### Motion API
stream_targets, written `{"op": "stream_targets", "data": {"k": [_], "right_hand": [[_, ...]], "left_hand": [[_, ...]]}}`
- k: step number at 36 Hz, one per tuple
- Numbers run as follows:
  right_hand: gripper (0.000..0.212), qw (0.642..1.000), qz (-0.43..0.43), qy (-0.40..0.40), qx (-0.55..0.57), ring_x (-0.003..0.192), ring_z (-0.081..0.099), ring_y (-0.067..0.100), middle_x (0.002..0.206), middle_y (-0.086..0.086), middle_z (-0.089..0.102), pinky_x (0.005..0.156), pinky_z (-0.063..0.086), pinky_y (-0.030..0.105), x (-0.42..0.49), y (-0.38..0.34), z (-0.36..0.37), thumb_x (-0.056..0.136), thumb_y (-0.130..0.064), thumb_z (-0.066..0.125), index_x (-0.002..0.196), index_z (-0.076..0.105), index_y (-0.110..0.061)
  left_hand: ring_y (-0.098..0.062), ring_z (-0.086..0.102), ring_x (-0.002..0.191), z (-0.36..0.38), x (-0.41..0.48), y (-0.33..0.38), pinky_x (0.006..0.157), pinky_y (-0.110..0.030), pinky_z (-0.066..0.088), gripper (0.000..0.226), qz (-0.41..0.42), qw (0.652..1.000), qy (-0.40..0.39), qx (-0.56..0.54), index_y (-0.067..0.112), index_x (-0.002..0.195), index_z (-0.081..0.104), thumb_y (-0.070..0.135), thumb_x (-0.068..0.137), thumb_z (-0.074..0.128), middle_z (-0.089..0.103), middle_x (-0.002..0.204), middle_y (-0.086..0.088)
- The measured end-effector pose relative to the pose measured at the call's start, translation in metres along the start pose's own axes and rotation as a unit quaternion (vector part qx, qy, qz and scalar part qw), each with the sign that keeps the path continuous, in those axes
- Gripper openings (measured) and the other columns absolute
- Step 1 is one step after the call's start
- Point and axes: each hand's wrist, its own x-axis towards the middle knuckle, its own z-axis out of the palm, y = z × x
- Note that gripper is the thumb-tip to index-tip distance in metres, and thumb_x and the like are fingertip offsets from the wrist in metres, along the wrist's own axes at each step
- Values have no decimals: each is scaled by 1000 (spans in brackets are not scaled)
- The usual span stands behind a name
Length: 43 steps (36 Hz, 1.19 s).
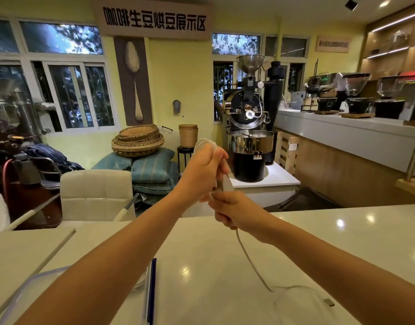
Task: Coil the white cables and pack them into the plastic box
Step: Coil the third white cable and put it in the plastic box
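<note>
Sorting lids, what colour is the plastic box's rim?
Blue, on the plastic box, seen from the head view.

A long pale sign board (152, 19) hangs high on the yellow wall, well above and a little to the left of both raised hands. Its large black characters stand mirror-reversed in this view and seem to read 咖啡生豆烘豆展示区. A smaller pinkish plaque (332, 44) is fixed high on the wall to the upper right of the hands; its single line of characters is too small and blurred to make out.
</note>
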Motion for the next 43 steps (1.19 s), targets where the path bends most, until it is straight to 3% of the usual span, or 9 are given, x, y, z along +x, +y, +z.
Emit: {"op": "stream_targets", "data": {"k": [8,15,18,21,24,29,35,39,43], "right_hand": [[20,995,25,-18,-96,48,32,5,58,-2,37,45,28,11,-5,1,3,98,-19,32,88,46,-29],[28,986,-4,6,-165,57,37,8,65,1,46,45,31,7,-7,-4,-9,96,-16,38,115,57,-8],[28,965,-24,20,-262,68,46,9,92,14,62,56,38,10,-8,-6,-20,93,-19,45,109,61,-3],[28,948,-41,35,-315,59,41,9,81,16,60,56,34,15,-7,-11,-34,90,-21,51,97,64,3],[23,934,-64,54,-347,56,43,4,64,-6,51,56,35,12,-8,-22,-48,88,-23,53,92,66,-4],[18,914,-111,81,-382,60,50,8,64,-7,55,60,41,12,-2,-38,-76,83,-22,60,88,69,-6],[14,937,-148,106,-299,56,54,5,63,-2,60,59,45,12,6,-39,-98,74,-15,68,79,71,-2],[13,962,-185,132,-152,64,55,17,62,1,61,64,46,20,10,-28,-94,77,-10,65,66,66,-17],[25,975,-161,117,98,43,39,7,41,-9,50,47,33,16,15,-9,-82,73,-40,60,53,66,-26]], "left_hand": [[-2,54,41,18,5,6,48,-12,49,31,-114,949,26,-292,12,78,48,13,99,26,61,43,4],[1,50,42,19,-1,-8,51,-17,44,30,-84,990,2,-114,17,75,47,13,98,29,55,62,-1],[1,49,41,12,-3,-10,47,-11,43,31,-61,996,-36,-48,18,72,44,9,97,30,53,62,-2],[-2,49,48,6,-6,-14,51,-12,44,31,-62,996,-66,10,16,69,43,9,97,31,53,62,-1],[-9,48,56,1,-11,-19,54,-17,43,30,-89,989,-113,44,14,70,44,13,97,31,52,65,-3],[-1,47,43,2,-24,-22,50,-20,41,32,-103,978,-179,23,15,71,45,15,98,28,52,61,-3],[-4,41,39,3,-34,-4,44,-13,37,35,-128,946,-265,-136,12,72,52,18,98,28,48,44,8],[-8,40,40,0,-34,11,46,-16,41,27,-137,907,-286,-278,12,71,52,22,88,35,47,44,6],[-7,45,40,1,-30,27,47,-17,43,27,-106,895,-278,-334,11,71,50,22,88,33,50,45,6]]}}
